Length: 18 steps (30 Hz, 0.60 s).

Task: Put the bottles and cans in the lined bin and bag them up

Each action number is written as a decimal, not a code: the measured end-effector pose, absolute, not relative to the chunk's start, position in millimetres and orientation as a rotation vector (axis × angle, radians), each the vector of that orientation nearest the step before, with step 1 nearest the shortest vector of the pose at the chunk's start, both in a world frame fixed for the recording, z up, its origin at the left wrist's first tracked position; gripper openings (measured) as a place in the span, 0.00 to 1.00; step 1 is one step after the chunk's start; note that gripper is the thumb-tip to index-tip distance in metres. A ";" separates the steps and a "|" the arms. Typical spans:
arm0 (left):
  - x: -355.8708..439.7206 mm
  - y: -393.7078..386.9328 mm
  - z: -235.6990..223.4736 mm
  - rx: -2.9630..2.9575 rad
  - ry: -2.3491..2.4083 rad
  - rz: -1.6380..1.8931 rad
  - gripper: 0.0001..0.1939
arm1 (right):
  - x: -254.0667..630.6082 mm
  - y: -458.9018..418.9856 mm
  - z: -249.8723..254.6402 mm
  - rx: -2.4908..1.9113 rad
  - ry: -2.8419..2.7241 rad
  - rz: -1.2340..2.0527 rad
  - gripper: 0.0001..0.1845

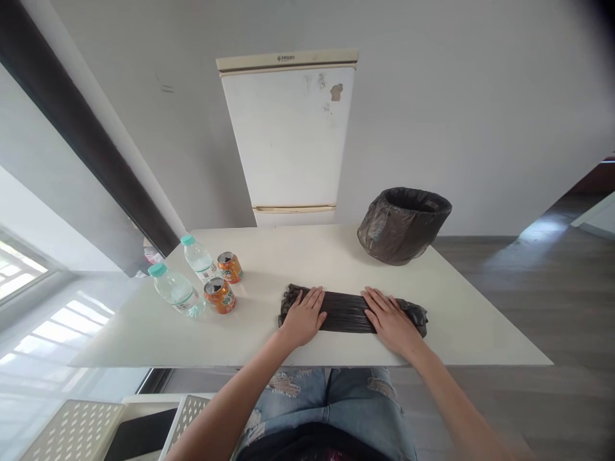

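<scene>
At lower centre, the left hand (pixel 302 318) and right hand (pixel 393 321) lie on the black plastic bundle (pixel 346 312), fingers (pixel 314 298) extended, not clenched. It seems light, soft, slippery; best held near both ends.

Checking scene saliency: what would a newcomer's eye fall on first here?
Probably the folded black plastic near the front edge of the white table, with the person's left grip and right grip laid flat on it. Next, likely the dark plastic-covered bin toward the table's far right corner. Then two orange cans and two clear bottles, clustered on the table's left side.
</scene>
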State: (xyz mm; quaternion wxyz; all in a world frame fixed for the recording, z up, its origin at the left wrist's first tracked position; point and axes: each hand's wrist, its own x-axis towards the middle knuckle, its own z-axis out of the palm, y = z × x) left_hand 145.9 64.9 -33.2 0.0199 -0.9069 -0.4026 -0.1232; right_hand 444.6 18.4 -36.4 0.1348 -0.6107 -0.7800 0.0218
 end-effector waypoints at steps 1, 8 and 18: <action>140.3 63.9 -32.2 -2.807 -1.270 -0.380 0.31 | 451.4 16.9 -38.9 -1.791 -2.237 0.046 0.32; 106.1 57.5 -27.4 -2.763 -1.385 -0.375 0.31 | 497.8 4.6 -51.9 -1.981 -2.088 -0.051 0.34; 92.0 54.1 -28.8 -2.679 -1.620 -0.388 0.38 | 517.2 1.7 -46.6 -2.068 -2.075 0.063 0.35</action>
